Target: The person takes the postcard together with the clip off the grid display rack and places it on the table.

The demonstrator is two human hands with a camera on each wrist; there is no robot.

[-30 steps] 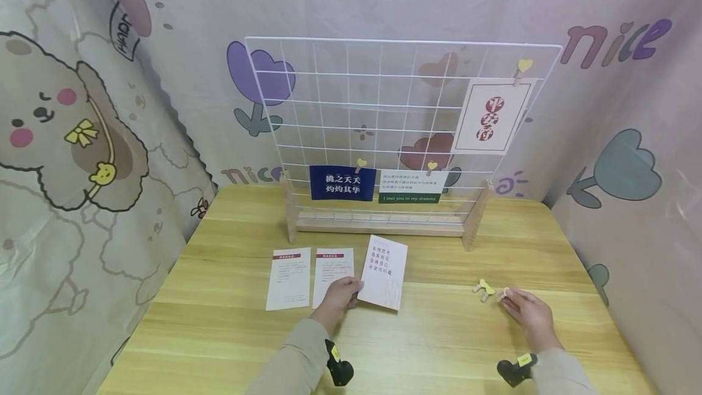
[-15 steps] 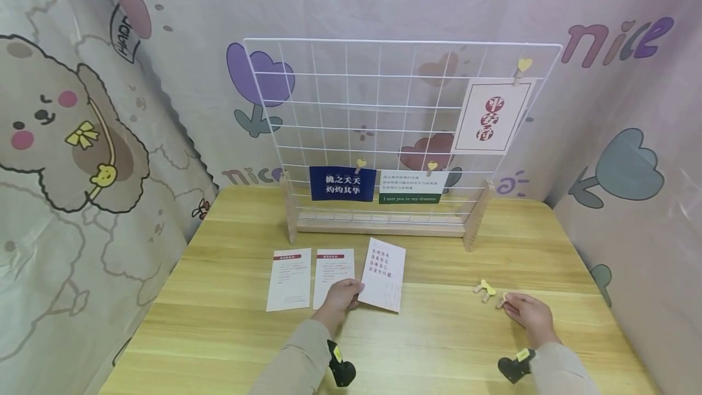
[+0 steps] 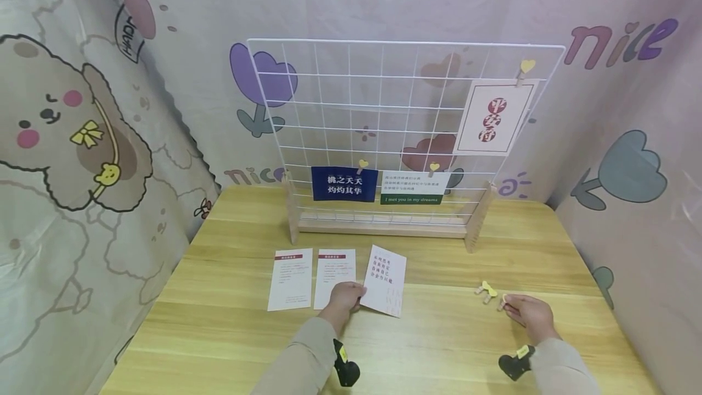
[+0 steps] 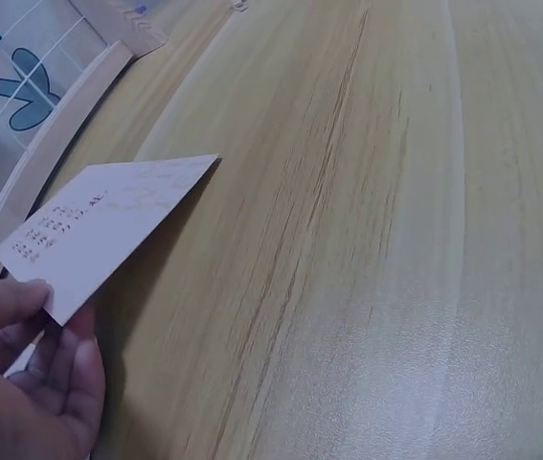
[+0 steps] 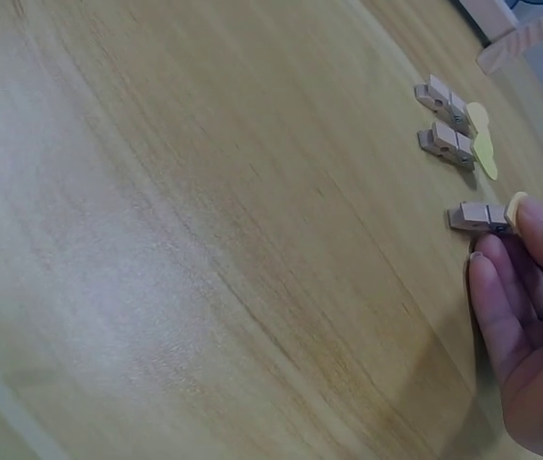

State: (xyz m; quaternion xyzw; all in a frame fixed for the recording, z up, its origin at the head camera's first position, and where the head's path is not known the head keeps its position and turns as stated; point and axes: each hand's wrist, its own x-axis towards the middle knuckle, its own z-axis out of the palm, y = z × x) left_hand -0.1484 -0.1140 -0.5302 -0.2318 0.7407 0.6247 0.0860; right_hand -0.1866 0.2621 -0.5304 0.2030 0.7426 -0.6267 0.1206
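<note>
Left hand [image 3: 344, 298]: pinching the card [image 3: 385, 282] between thumb and fingers by its near left corner.
Right hand [image 3: 531, 316]: pinching a clothespin [image 5: 478, 217] by its heart end.
Clothespin axis: running out from the fingertips, wooden nose pointing away, leftward; the card is lying well apart, nearer the left hand.
Left wrist view: showing the card tilting over its shadow, which the head view is barely revealing.

Middle card [image 3: 332, 275], lower right corner behind the left fingers [image 3: 355, 289]; its small print [image 3: 337, 268] illegible
</note>
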